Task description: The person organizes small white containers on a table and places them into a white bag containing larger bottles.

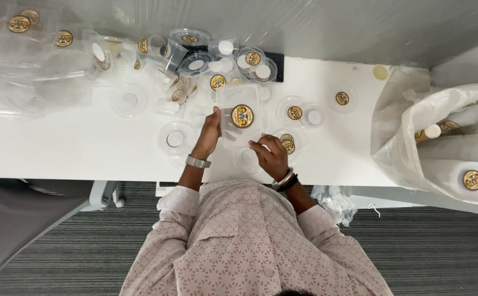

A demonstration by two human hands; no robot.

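Patterned shirt (244, 246) fills bottom centre. Above it, left hand (209, 134) grasps the left edge of a clear square container (240, 118) with a round gold label, frame centre. Right hand (270, 155) pinches its lower right corner. Labelled round lids (295, 113) scattered on the white table (58, 148); plastic bag (441, 137) at right.

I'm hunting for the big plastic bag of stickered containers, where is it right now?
In the head view, the plastic bag sits at the right end of the white table, to the right of the right hand.
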